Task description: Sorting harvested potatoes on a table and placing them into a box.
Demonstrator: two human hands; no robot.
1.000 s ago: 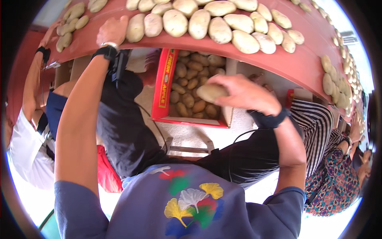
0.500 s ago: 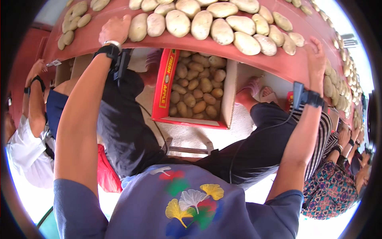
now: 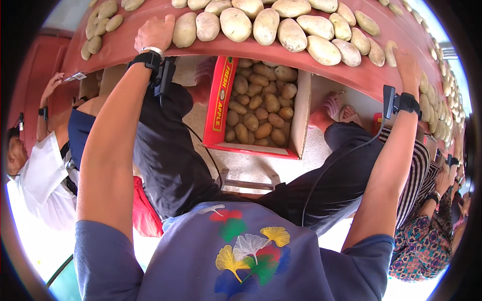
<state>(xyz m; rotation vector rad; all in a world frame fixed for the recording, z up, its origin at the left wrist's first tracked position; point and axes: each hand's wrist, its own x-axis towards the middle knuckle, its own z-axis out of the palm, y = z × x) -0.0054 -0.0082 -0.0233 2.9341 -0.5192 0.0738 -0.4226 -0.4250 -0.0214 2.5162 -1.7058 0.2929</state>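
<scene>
Pale, tan potatoes (image 3: 236, 24) lie in uneven rows along the near edge of a reddish table (image 3: 261, 56). At the left end of the front row rests my left hand (image 3: 154, 33), back up with the fingers curled; it sits close beside an end potato (image 3: 185, 30), and what is under the fingers is hidden. My right hand (image 3: 407, 62) is at the right end, its fingers closed against a slim potato (image 3: 390, 53), partly out of sight. Below the table edge, between my legs, a red and white cardboard box (image 3: 217, 103) holds many browner potatoes (image 3: 261, 103).
More potatoes (image 3: 103, 22) lie in a group at the table's left, and others run along its right side (image 3: 444, 110). A person in white (image 3: 42, 175) sits to my left; people in striped and patterned clothes (image 3: 424, 251) sit to my right. Cables hang from both wrist devices.
My right hand has closed in on the end potato, which now stands turned more upright in the row. My left hand stays at the row's left end. The whole view has shifted slightly.
</scene>
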